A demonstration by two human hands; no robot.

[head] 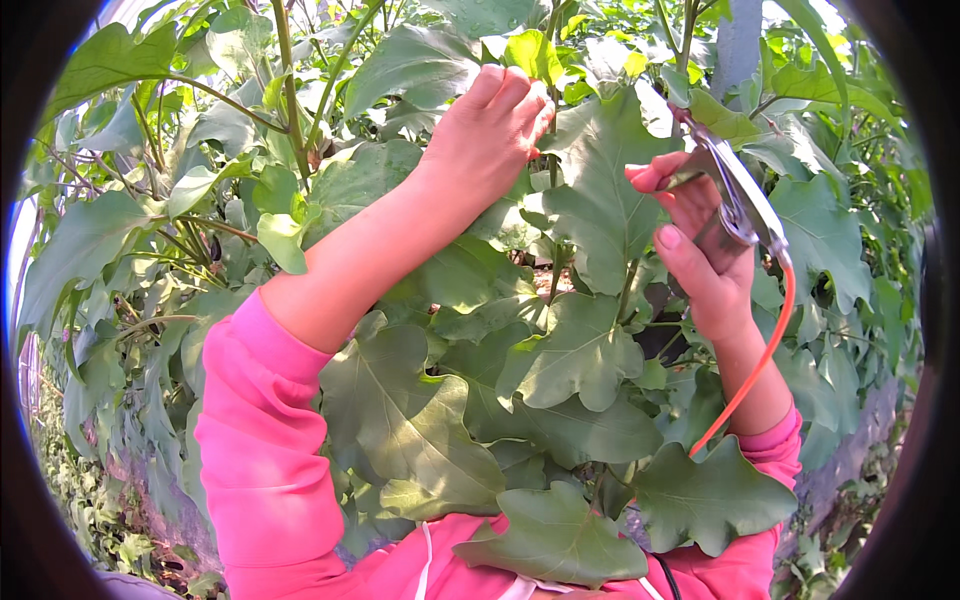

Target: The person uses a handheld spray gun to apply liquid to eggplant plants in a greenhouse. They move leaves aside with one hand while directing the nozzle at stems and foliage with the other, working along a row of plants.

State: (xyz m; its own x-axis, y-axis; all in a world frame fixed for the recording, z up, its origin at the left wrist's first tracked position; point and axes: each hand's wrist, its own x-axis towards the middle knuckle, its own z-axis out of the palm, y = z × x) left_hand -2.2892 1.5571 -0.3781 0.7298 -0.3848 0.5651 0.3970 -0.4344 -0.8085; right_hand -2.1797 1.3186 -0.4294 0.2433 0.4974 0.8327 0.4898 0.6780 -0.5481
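Note:
Among the upper leaves of a broad-leaved plant, my left hand (491, 131) has its fingers curled at a green stem (553, 161); the fingertips are partly hidden, so whether they grip it cannot be told. My right hand (697, 232) is raised on the right, palm partly turned up, with the thumb and a finger extended. A metal hand tool (731, 180), seemingly pruning snips, lies along that hand's outer fingers and palm. An orange cord (776, 330) runs from the tool's lower end down beside the right forearm. A large lobed leaf (604, 187) hangs between the hands.
Wide leaves (420, 420) stand close before my chest, some overlapping the pink sleeves. A thick stem (289, 90) with side branches rises at the upper left. A grey post (737, 49) stands behind the foliage at the upper right. Dense plants continue on both sides.

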